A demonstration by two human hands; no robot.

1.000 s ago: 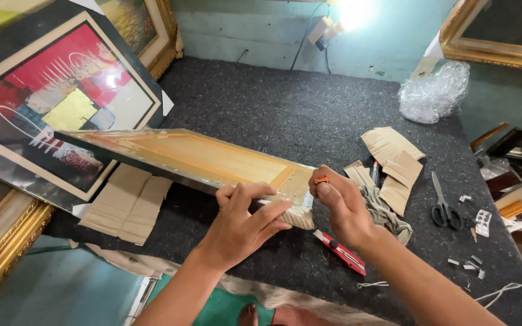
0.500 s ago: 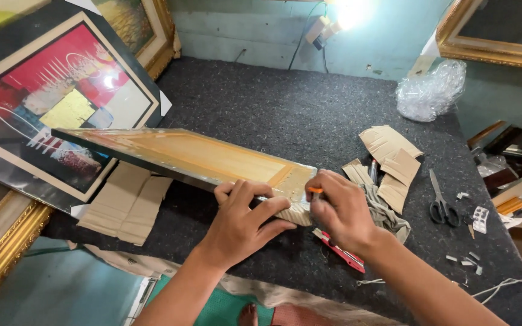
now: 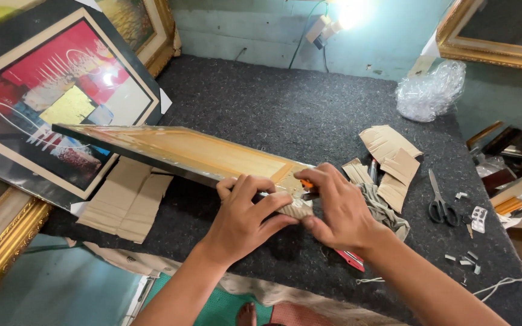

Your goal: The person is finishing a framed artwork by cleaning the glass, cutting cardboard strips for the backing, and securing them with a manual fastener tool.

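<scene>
1. Head view: a dark grey felt-covered table [image 3: 285, 102] fills most of the scene.
2. A large framed red abstract painting [image 3: 49, 102] leans at the table's left edge, with gilt frames around it.
3. A long, narrow picture frame [image 3: 176, 154] wrapped in clear film lies tilted across the table, back side up, its near corner raised in the person's hands.
4. Flat brown cardboard pieces [image 3: 129, 199] lie under the frame's left part; more cardboard scraps [image 3: 394, 157] sit to the right, near black scissors [image 3: 439, 202].
5. A crumpled wad of clear plastic wrap [image 3: 430, 90] sits at the table's far right.
6. The left hand [image 3: 243, 220] clamps the frame's near edge, fingers curled over it.
7. The right hand [image 3: 339, 208] pinches a small orange-tipped tool [image 3: 305, 183] against the frame's corner.
8. A red utility knife [image 3: 350, 259] lies partly hidden under the right wrist.
</scene>
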